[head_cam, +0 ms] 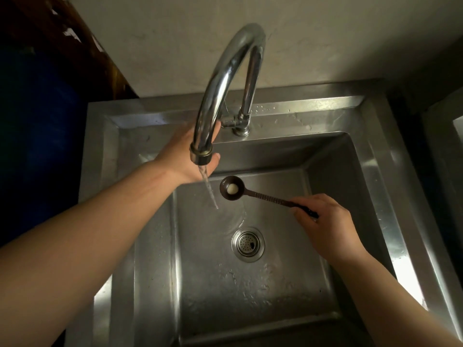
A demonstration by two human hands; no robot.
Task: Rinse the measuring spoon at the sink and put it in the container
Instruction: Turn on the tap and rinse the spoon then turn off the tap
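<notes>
A dark brown measuring spoon (pixel 233 188) with a ribbed handle hangs over the steel sink (pixel 385 171), its bowl facing up with a pale blob in it. My right hand (pixel 323 221) is shut on the handle's end and holds the bowl just right of the water stream (pixel 210 190), apart from it. The stream falls from the curved chrome tap (pixel 220 78). My left hand (pixel 183 156) reaches behind the spout towards the tap's base; its fingers are hidden by the spout. No container is in view.
A round strainer drain (pixel 248 244) sits in the middle of the wet basin floor. A pale wall rises behind the sink. Dark blue and wooden surfaces lie at the left; another steel edge (pixel 451 126) shows at the far right.
</notes>
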